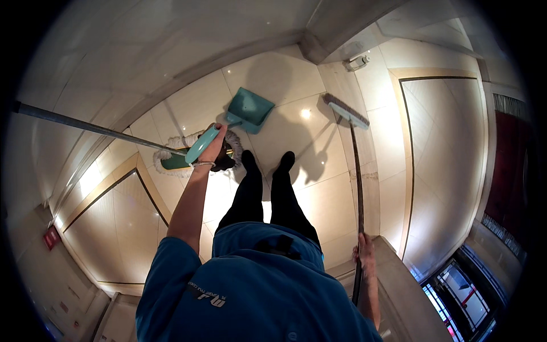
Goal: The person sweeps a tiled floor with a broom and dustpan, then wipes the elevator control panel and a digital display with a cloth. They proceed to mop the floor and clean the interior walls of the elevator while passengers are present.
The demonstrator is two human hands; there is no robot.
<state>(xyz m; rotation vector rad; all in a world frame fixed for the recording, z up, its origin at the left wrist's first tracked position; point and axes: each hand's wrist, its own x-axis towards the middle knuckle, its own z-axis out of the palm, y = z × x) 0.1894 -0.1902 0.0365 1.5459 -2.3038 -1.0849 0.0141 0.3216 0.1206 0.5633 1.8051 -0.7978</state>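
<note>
My left hand [212,151] is closed round the teal handle of a long-handled dustpan [250,110], whose pan is over the floor ahead of my feet. Below that hand, a dust mop [172,163] with a green top and white fringe lies on the floor; its metal pole slants up to the left. Something dark on the mop is partly hidden by my wrist. At my right side, my right hand [365,251] grips the dark pole of a broom [346,111]. The broom's head, with brownish bristles, is out ahead to the right.
Pale walls [171,45] enclose the tiled floor [290,80] in front. A small white fixture [356,62] is near the wall corner. To the right lie a framed floor panel [441,148] and a dark red fringed rug [510,165]. A red sign [50,237] hangs at the left.
</note>
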